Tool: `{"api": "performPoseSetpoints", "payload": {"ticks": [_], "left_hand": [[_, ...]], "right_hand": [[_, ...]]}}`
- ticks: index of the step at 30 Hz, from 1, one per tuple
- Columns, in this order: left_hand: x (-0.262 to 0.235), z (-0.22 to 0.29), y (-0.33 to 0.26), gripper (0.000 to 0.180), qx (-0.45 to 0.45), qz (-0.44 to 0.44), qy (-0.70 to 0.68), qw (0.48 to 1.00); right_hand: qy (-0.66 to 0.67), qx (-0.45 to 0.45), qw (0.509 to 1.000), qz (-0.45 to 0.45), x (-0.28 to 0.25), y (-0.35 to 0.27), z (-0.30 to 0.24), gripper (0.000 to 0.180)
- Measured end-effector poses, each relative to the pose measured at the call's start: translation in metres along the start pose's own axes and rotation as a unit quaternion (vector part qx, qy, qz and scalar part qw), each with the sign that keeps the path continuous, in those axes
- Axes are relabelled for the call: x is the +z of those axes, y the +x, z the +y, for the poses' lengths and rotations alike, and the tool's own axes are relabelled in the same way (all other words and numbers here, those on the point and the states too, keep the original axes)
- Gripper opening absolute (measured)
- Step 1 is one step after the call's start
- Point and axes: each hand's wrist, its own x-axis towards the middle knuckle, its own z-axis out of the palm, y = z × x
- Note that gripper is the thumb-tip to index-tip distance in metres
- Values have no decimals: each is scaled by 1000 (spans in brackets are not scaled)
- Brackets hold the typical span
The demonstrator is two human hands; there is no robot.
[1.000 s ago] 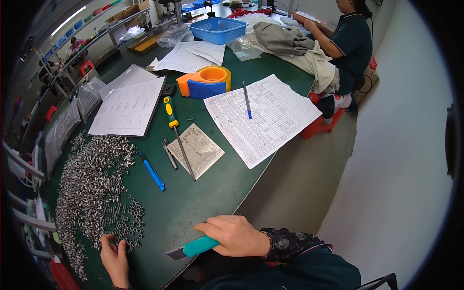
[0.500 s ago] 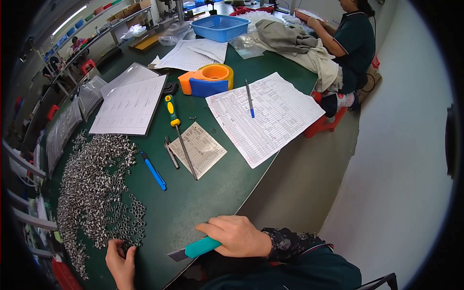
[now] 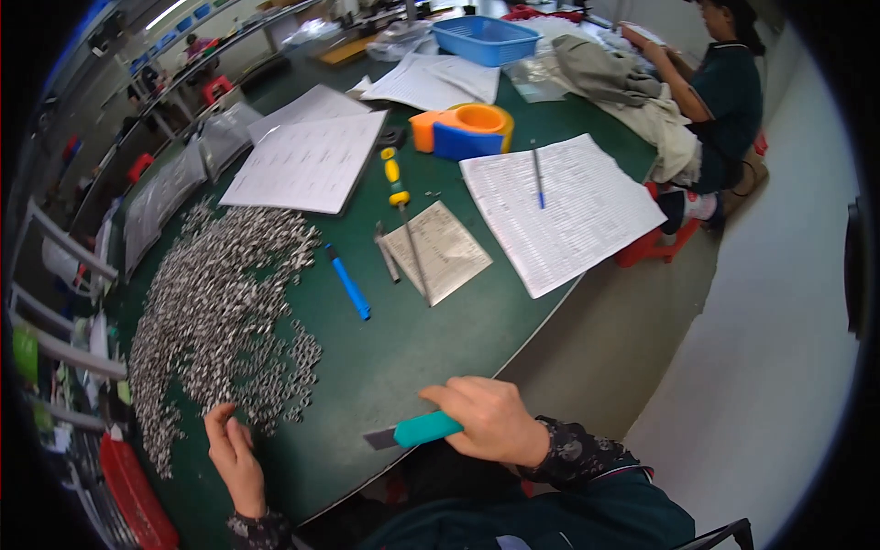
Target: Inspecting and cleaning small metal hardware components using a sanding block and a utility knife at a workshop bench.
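My right hand (image 3: 490, 417) grips a teal-handled scraper (image 3: 412, 431) whose grey blade points left, low over the green table (image 3: 412, 339) near its front edge. My left hand (image 3: 234, 449) lies flat on the table with fingers apart, its tips touching the near edge of a large heap of small silvery metal parts (image 3: 220, 302). The hand holds nothing that I can see.
A blue pen (image 3: 348, 282), a yellow-handled screwdriver (image 3: 403, 220), a small paper sheet (image 3: 438, 249), printed sheets (image 3: 564, 206) with a pen, an orange and blue tape dispenser (image 3: 463, 130) and a blue basket (image 3: 486, 37) lie farther back. Another person (image 3: 724, 82) sits at the far right. Racks stand at left.
My left hand has slid a little right along the heap's near edge and flattened out. My right hand with the scraper has stayed about where it was.
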Motion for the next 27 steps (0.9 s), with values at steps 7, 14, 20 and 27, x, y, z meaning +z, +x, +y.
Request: {"api": "performPoseSetpoints", "payload": {"ticks": [7, 14, 20, 27], "left_hand": [[-10, -6, 3, 36, -109, -35, -273, 955], [-19, -20, -11, 14, -32, -73, -31, 996], [9, -3, -12, 32, 76, -36, 167, 982], [-8, -16, 1, 16, 49, -32, 21, 998]], "right_hand": [[-76, 16, 996, 54, 0, 1, -2, 31], [-70, 11, 996, 56, 11, 4, -16, 28], [-58, 12, 996, 69, 13, 14, -44, 26], [-36, -82, 996, 4, 36, 51, -82, 29]]}}
